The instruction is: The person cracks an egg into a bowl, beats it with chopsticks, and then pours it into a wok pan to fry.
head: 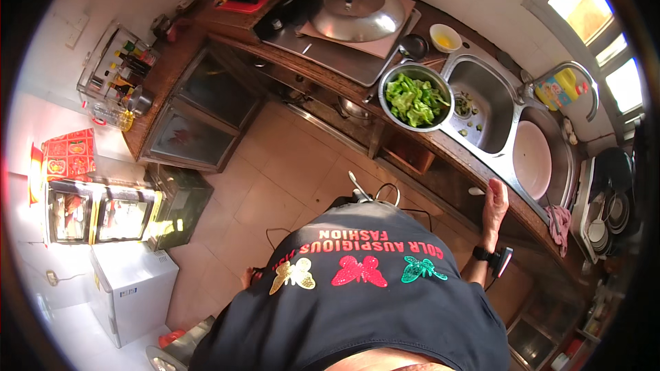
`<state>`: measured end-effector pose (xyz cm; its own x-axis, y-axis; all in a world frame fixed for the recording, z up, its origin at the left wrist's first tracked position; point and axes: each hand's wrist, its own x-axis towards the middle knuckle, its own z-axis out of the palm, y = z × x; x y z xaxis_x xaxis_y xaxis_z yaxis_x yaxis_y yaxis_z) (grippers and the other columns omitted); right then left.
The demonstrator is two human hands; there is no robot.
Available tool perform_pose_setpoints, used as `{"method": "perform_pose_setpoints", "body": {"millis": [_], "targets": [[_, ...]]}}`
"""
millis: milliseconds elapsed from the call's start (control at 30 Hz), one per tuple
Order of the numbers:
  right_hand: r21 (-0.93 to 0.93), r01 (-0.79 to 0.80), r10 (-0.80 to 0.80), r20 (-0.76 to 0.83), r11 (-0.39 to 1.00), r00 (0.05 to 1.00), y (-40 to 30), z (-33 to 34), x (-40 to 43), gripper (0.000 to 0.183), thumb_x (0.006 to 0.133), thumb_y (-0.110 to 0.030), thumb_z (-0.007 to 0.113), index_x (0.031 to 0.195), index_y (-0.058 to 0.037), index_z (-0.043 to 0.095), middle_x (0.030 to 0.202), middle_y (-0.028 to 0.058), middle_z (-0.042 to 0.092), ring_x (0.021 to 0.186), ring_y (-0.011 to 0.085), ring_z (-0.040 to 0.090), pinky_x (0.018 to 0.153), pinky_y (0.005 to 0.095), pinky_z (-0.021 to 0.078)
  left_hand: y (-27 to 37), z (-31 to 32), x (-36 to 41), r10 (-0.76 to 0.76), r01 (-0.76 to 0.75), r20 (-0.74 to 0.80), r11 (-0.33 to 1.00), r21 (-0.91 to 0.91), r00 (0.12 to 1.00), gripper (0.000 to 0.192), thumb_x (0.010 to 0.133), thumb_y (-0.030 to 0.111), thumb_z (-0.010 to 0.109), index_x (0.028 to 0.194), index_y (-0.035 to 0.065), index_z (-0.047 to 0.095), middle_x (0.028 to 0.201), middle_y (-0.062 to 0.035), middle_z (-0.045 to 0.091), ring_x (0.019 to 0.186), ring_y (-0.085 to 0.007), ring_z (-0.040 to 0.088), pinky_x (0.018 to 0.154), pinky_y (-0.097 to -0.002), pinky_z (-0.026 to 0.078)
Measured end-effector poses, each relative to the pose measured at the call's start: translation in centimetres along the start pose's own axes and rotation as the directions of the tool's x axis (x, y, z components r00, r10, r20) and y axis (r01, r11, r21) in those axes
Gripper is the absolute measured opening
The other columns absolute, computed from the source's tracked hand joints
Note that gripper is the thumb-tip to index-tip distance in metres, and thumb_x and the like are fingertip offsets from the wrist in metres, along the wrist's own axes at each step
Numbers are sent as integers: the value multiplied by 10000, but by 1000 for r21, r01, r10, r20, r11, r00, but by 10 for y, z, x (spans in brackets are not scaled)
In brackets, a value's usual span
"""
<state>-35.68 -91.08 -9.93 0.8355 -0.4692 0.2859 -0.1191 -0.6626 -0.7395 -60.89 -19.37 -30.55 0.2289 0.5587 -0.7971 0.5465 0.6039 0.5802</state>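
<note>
My right hand point(496, 205) is at the counter's front edge, below the double sink, with a dark band on the wrist. Its fingers point up and lie close together; whether anything is in them I cannot make out. A small white oval thing point(475, 191) shows just left of it. Most of my left hand point(248, 277) is hidden behind my dark shirt, low at my side. Ahead, a steel bowl point(443, 121) of green leaves rests on the counter by the left sink basin point(484, 87). A pink basin point(531, 159) sits in the right sink.
A large domed lid point(386, 15) covers the cooktop point(330, 56). A black ladle point(414, 47) and a white bowl with yellow liquid point(446, 38) are nearby. A yellow jug point(559, 87) stands behind the faucet point(593, 87). Bottles point(124, 72) line the left counter; a cable point(389, 188) hangs ahead.
</note>
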Motion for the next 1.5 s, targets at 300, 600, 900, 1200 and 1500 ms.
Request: {"method": "perform_pose_setpoints", "body": {"millis": [300, 600, 900, 1200, 1500], "targets": [[443, -283, 255, 124, 851, 959, -65, 101, 58, 323, 827, -238, 574, 1110, -106, 493, 946, 11, 528, 772, 85, 514, 609, 218, 399, 78, 52, -95, 111, -128, -68, 928, -349, 991, 294, 823, 337, 523, 1023, 129, 466, 833, -30, 509, 801, -187, 508, 698, -364, 436], [22, 303, -304, 90, 953, 949, -82, 123, 195, 131, 803, -86, 505, 897, -34, 581, 776, 64, 586, 740, 142, 564, 685, 265, 443, 103, -15, -106, 256, -384, -327, 819, -426, 910, 273, 834, 302, 545, 1053, 157, 470, 803, -16, 566, 727, -184, 555, 630, -365, 460], [-18, 467, -397, 500, 884, 770, -98, 195, 261, 158, 744, -105, 567, 879, -50, 626, 856, 128, 602, 822, 289, 575, 729, 345, 451, 185, 106, -177, 557, -571, -129, 799, -187, 821, 258, 860, 216, 490, 1087, 96, 458, 836, -15, 515, 726, -126, 511, 631, -266, 432], [183, 638, -544, 721, 747, 429, -68, 230, 311, 337, 638, 86, 496, 934, -31, 606, 960, 113, 585, 912, 288, 557, 783, 347, 460, 323, 373, -248, 652, -823, 571, 563, 75, 498, 296, 788, 83, 521, 1076, 12, 503, 861, -32, 553, 716, -88, 508, 616, -194, 422], [62, 879, -672, 671, 472, 313, -45, 243, 317, 64, 707, -57, 515, 763, -80, 535, 836, 71, 484, 778, 240, 564, 599, 347, 500, 282, 730, -318, 175, -760, 984, 644, -87, 35, 369, 835, 126, 519, 1186, 40, 443, 1036, -97, 556, 936, -163, 557, 755, -263, 450]]}}
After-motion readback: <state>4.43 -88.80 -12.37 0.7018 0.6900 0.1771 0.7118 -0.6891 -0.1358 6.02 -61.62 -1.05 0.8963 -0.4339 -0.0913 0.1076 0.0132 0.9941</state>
